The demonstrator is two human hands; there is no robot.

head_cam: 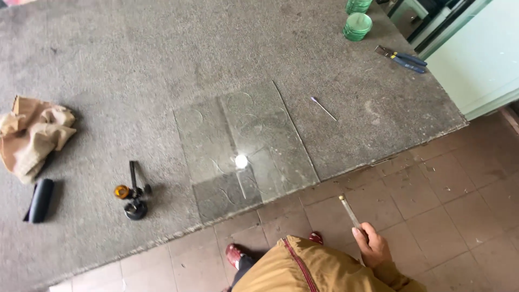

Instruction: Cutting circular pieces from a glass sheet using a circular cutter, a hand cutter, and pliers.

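Observation:
My right hand [372, 247] is low at the right, over the tiled floor, and grips a thin metal rod-like glass cutter [350, 211] that points up toward the table edge. A clear glass sheet [246, 148] with several scored circles lies flat on the grey carpeted table [135, 65], its near edge hanging slightly over the table edge. A bright light spot reflects in its middle. My left hand is out of sight. My tan jacket [303, 267] fills the bottom centre.
A black circle-cutting tool [134, 196] stands left of the glass. A tan rag [31, 134] and a black roll [39, 200] lie far left. A thin stick [323, 108], blue-handled pliers [403, 58] and stacked green glass discs [357, 26] are at the right rear.

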